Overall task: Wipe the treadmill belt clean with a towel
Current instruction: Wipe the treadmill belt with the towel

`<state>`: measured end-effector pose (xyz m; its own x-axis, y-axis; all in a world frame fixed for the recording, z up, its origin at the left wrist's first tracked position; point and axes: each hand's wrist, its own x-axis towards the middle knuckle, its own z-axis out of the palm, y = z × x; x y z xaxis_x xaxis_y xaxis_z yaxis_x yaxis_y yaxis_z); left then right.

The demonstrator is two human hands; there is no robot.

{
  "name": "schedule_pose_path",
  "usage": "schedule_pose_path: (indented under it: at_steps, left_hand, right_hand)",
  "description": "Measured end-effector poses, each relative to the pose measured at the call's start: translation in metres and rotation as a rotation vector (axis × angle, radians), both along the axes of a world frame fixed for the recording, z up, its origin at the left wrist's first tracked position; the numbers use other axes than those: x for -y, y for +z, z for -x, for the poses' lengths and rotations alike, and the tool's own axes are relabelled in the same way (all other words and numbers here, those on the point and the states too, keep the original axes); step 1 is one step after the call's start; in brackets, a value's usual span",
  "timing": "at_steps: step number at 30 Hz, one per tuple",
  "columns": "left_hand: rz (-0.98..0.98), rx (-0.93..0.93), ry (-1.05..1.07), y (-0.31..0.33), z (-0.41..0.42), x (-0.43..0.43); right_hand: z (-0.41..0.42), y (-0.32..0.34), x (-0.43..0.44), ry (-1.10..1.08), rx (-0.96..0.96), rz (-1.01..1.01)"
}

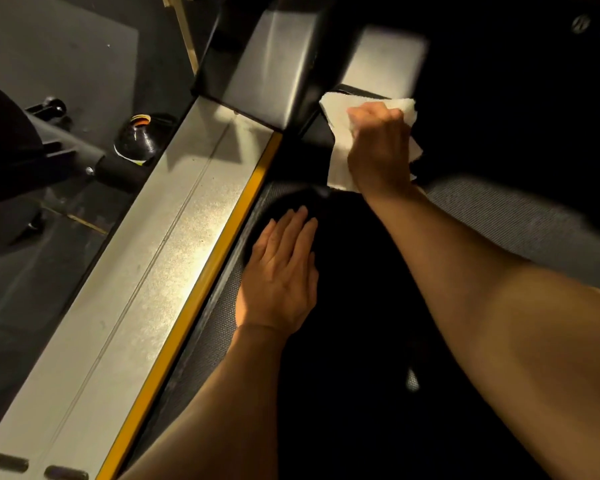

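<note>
White towel (pixel 336 133) bunched at the far end of the treadmill belt (pixel 499 216), by the dark motor cover | right hand (pixel 378 143) fingers curled round the towel, pressing it down | left hand (pixel 281 271) flat, fingers straight, resting on the belt beside the yellow strip (pixel 201 292) of the grey side rail (pixel 125 289)

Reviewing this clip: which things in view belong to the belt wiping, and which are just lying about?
In use: white towel, gripped by the right hand; treadmill belt; left hand, flat on the belt.
Lying about: silver side rail; yellow edge strip; dark rounded object on the floor; neighbouring machine's frame.
</note>
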<state>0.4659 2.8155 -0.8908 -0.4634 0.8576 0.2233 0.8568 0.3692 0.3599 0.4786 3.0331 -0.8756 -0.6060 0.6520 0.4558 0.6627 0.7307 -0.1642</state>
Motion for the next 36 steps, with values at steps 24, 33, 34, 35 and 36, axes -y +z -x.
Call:
schedule_pose_path:
  at_steps: [24, 33, 34, 35, 36]
  left_hand:
    - [0.023, -0.021, -0.017, 0.003, 0.002, 0.003]
    - [0.043, 0.084, -0.011, 0.002, 0.002, 0.003]
    - [0.075, 0.052, -0.024, 0.003, 0.002, 0.003]
    - [0.105, 0.019, -0.029, 0.004, 0.002, 0.002]
    - [0.119, -0.001, -0.020, 0.006, 0.001, 0.001]
  right_hand:
    - [-0.043, 0.000, 0.029, 0.248, 0.215, 0.142]
    - [-0.069, 0.005, 0.021, 0.075, 0.269, 0.157]
    - [-0.074, 0.002, 0.027, 0.088, 0.261, 0.181]
    - [-0.080, 0.000, 0.028, 0.093, 0.230, 0.193]
    - [-0.086, -0.001, 0.024, 0.092, 0.198, 0.181]
